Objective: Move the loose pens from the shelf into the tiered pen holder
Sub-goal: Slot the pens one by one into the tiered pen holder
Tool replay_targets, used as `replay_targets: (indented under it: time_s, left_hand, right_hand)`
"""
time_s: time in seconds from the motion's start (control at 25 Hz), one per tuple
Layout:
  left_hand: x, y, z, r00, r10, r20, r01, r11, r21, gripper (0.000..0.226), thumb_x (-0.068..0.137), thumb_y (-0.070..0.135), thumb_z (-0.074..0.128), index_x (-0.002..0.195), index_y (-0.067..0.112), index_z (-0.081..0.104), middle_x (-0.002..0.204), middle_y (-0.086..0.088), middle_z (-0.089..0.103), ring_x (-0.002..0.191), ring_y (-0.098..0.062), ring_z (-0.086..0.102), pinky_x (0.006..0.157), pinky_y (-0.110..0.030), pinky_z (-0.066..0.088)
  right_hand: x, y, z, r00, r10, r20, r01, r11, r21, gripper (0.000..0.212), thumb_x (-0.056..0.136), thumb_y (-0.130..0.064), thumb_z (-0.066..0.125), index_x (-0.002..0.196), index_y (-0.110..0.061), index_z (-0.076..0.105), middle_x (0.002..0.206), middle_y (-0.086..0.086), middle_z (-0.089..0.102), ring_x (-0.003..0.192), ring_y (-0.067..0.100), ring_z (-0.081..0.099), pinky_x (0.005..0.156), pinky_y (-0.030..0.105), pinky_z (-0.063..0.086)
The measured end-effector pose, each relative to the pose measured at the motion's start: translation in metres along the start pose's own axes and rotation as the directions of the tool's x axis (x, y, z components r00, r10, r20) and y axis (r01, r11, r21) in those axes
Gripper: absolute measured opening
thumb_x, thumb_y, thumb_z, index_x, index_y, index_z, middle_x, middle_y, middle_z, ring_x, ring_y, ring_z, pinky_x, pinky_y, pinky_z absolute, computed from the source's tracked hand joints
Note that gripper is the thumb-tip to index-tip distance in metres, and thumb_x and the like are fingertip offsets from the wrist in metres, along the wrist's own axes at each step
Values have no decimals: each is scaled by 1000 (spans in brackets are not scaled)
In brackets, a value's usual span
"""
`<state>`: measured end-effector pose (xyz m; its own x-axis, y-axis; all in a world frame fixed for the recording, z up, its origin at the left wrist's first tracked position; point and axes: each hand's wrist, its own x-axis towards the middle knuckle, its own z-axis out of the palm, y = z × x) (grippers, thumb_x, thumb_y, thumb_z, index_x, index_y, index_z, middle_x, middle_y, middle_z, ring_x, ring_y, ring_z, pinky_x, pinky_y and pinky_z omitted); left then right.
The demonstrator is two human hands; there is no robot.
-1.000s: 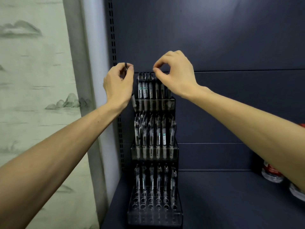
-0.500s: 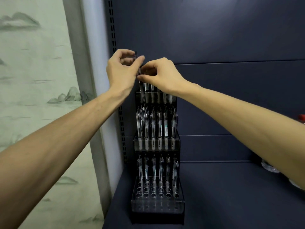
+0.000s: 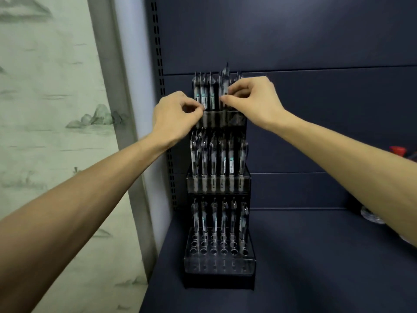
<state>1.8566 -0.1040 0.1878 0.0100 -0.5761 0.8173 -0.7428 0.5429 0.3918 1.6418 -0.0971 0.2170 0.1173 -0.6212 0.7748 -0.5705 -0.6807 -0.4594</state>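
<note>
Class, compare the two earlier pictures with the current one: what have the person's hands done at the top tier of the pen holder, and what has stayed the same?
The left hand, which pinched a pen above the top tier, has dropped to the tier's left edge. The right hand now pinches a raised pen in the top row. The pen holder and its two lower rows are unchanged.

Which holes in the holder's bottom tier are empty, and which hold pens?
The bottom tier is part full. Six pens stand upright in its back row; the front rows of holes show open and empty.
</note>
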Motion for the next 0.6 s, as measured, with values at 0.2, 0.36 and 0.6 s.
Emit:
replay_targets:
  time_s: [0.2, 0.36, 0.6]
  left_hand:
    - [-10, 4, -3, 996, 37, 75, -48, 989, 142, 18, 87, 40, 67, 85, 34, 83, 69, 12, 74, 69, -11, 67, 70, -31, 56]
    - [-10, -1, -8, 987, -45, 158, 12, 980, 200, 35, 94, 41, 64, 64, 28, 74, 50, 5, 60, 52, -15, 52, 60, -27, 41]
    - [-9, 0, -6, 973, -71, 221, 42, 990, 131, 20, 92, 42, 73, 75, 34, 79, 45, 17, 54, 46, -4, 47, 58, -23, 38]
  right_hand:
    - [-13, 20, -3, 997, 54, -57, -49, 996, 75, 13, 84, -40, 80, 88, -29, 75, 77, -11, 74, 77, 3, 70, 83, 39, 61]
    - [-21, 32, -10, 994, 81, -75, -73, 991, 109, 12, 87, -37, 79, 90, -25, 76, 78, -9, 74, 75, 1, 68, 77, 26, 58]
    - [-24, 38, -12, 986, 126, -112, -100, 972, 212, 7, 89, -29, 79, 87, -24, 75, 69, -7, 70, 59, 0, 60, 67, 22, 51]
